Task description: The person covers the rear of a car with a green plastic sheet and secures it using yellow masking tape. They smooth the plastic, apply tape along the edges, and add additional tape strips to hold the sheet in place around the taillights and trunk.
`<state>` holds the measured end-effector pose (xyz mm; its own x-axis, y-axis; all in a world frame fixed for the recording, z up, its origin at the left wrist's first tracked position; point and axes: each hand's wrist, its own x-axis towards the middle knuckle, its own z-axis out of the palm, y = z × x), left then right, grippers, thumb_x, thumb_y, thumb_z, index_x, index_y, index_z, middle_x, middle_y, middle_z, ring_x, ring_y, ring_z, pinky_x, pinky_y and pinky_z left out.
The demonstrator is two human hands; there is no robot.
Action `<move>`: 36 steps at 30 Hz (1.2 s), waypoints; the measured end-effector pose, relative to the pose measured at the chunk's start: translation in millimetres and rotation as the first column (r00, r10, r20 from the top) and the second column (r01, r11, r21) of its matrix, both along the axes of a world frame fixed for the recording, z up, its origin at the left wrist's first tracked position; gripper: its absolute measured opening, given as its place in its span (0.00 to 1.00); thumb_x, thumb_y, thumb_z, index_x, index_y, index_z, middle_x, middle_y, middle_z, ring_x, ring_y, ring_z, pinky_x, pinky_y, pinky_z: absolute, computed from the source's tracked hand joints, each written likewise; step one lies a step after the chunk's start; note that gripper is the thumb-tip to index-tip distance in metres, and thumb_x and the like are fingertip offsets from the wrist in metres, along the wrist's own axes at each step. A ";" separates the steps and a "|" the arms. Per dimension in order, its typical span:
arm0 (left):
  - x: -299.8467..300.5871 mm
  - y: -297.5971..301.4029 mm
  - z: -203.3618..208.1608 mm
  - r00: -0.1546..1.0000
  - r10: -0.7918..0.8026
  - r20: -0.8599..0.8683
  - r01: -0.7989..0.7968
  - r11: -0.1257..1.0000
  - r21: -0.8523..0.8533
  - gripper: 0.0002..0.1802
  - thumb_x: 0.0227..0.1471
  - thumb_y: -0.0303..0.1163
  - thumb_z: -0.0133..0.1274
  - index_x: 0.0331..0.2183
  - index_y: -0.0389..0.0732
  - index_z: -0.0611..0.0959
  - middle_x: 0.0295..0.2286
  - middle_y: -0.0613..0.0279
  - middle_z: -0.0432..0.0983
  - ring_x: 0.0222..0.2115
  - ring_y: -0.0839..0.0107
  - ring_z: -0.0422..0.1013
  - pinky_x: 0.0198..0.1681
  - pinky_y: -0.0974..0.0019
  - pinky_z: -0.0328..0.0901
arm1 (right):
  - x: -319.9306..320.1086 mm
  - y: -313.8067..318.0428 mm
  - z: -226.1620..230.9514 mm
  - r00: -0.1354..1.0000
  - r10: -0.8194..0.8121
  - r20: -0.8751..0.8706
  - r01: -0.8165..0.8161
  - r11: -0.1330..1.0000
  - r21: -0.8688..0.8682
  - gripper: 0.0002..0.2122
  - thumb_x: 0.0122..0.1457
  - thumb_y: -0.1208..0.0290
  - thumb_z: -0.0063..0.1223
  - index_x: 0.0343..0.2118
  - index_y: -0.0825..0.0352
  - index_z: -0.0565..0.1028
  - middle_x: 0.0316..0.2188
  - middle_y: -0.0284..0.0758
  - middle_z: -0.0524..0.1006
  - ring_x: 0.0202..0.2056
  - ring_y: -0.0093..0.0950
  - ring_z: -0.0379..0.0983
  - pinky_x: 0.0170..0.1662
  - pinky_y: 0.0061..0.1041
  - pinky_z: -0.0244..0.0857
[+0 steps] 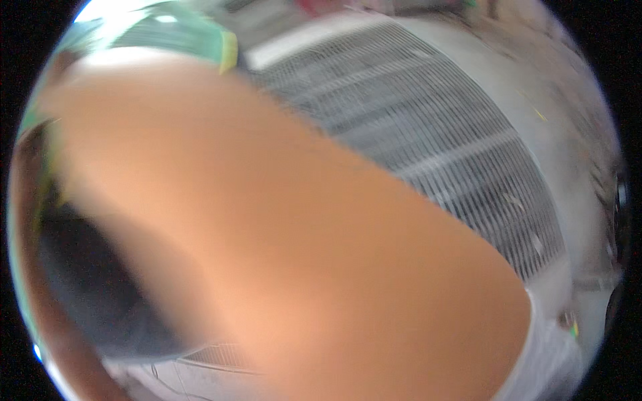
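My bare right forearm [321, 234] fills much of the view, very near and blurred, running from a white sleeve [548, 361] at the lower right to the upper left. Its hand end is smeared at the upper left rim, in front of a green thing with a yellow edge [229, 52], and the fingers cannot be made out. Along the left rim my left arm [60, 334] rises, its hand blurred and partly hidden. Between the two arms shows a dark grey rounded surface [107, 287], perhaps cloth. What either hand holds does not show.
Beyond the forearm lies a large slatted metal grate [428, 107] with a pale border [495, 87]. Brownish ground [568, 127] spreads past it on the right. A dark round object [622, 207] sits at the right rim. Something red [317, 7] appears at the top.
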<state>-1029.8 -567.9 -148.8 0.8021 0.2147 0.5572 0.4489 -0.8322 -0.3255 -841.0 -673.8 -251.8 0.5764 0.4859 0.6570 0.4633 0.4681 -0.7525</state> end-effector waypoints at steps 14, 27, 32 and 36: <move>66.1 -102.4 -37.9 0.984 0.180 0.019 -0.181 0.979 0.093 0.13 0.45 0.34 0.60 0.35 0.39 0.89 0.31 0.49 0.85 0.35 0.53 0.81 0.41 0.55 0.73 | -17.3 -23.8 -69.2 0.985 0.174 -0.008 -0.169 0.962 0.214 0.12 0.61 0.62 0.58 0.35 0.67 0.82 0.31 0.46 0.83 0.40 0.46 0.81 0.44 0.46 0.72; 54.6 -115.2 -24.7 0.995 0.101 0.015 -0.082 0.882 -0.464 0.16 0.65 0.33 0.50 0.45 0.30 0.83 0.35 0.54 0.83 0.35 0.67 0.77 0.43 0.63 0.71 | 0.7 -49.1 -50.0 0.947 0.310 0.087 -0.322 0.920 0.222 0.36 0.57 0.73 0.51 0.67 0.82 0.52 0.32 0.45 0.79 0.41 0.39 0.78 0.52 0.34 0.69; 56.0 -121.3 -28.8 0.998 0.055 0.010 -0.044 0.885 -0.464 0.20 0.67 0.41 0.53 0.42 0.30 0.82 0.31 0.57 0.81 0.31 0.73 0.73 0.39 0.65 0.69 | 0.7 -33.5 -43.6 0.896 0.412 0.164 -0.444 0.839 0.316 0.34 0.59 0.83 0.52 0.66 0.82 0.51 0.31 0.39 0.77 0.25 0.24 0.75 0.26 0.24 0.69; 55.2 -114.4 -32.4 0.998 0.044 0.037 -0.028 0.936 -0.351 0.14 0.64 0.37 0.54 0.39 0.34 0.82 0.28 0.54 0.82 0.29 0.69 0.77 0.37 0.63 0.70 | -5.8 -41.7 -48.5 0.885 0.455 0.099 -0.462 0.830 0.313 0.28 0.62 0.80 0.53 0.64 0.79 0.61 0.27 0.38 0.78 0.23 0.24 0.76 0.27 0.26 0.69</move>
